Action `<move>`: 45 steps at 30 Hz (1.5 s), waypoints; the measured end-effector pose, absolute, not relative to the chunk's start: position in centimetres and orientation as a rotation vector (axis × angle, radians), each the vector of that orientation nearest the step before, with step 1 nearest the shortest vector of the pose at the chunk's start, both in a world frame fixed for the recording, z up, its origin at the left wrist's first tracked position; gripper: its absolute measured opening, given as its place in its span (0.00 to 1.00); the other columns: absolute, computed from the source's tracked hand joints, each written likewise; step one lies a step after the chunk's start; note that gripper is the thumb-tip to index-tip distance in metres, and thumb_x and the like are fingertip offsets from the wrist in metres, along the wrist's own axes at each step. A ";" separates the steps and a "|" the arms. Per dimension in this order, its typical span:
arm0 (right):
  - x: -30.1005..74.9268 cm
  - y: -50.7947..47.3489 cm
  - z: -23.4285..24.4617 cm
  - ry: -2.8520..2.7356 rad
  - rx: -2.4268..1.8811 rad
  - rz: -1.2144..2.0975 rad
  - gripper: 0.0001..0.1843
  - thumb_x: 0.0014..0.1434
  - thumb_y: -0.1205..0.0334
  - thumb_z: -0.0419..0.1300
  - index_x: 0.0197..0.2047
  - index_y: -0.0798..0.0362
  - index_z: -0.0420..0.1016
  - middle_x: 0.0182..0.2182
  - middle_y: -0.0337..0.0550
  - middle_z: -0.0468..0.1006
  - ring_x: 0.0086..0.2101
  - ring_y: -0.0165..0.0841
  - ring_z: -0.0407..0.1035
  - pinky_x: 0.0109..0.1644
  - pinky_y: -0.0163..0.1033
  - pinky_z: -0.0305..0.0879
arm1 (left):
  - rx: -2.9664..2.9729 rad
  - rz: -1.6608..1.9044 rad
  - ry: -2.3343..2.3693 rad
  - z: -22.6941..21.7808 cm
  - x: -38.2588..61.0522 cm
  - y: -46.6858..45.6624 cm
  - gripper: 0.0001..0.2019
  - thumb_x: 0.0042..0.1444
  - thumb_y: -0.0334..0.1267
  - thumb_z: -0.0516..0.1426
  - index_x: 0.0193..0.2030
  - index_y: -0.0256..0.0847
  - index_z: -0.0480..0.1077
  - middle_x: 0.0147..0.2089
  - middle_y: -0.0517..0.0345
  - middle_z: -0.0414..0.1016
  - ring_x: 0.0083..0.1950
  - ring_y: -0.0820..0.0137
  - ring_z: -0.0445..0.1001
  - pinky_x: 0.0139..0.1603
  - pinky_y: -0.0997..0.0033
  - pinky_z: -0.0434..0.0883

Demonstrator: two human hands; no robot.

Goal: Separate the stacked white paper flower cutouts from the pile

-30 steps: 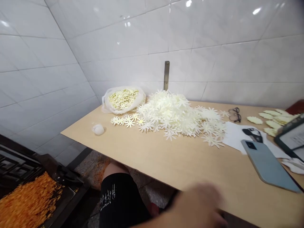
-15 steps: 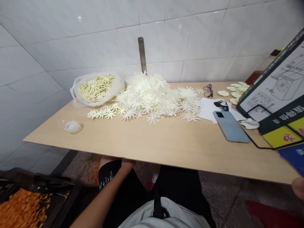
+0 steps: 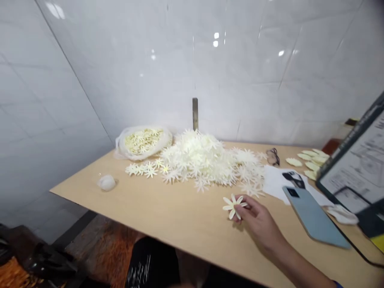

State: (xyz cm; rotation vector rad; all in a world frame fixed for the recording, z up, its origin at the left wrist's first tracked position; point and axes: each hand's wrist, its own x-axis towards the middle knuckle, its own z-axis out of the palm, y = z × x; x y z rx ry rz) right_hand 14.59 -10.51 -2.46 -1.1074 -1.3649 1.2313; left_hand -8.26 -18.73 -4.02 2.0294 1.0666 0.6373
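Note:
My right hand is above the table at right of centre, with thumb and fingers pinched on a pale flower-shaped piece. The piece has several narrow petals, and its centre is partly under my thumb. Behind it lies a large heap of similar white flower pieces, some spread flat along its front and sides. Left of the heap, an open plastic bag is full of yellower flower pieces. My left hand cannot be made out at the lower edge.
On the wooden table are a small white bundle, a blue-grey phone, glasses, white paper and pale scalloped pieces. A printed box leans at right. A tiled wall stands behind.
My right hand has come in from the right edge and now holds a flower piece over the table. The view has tilted up, and my left hand has dropped out of sight.

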 end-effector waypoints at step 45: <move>15.1 -3.9 -3.4 -1.796 -1.264 0.711 0.14 0.60 0.55 0.60 0.48 0.50 0.70 0.24 0.35 0.71 0.22 0.30 0.64 0.25 0.33 0.59 | 2.334 1.301 0.808 -1.7 -3.2 -0.3 0.06 0.61 0.32 0.56 0.39 0.40 0.75 0.38 0.52 0.79 0.42 0.69 0.76 0.43 0.70 0.73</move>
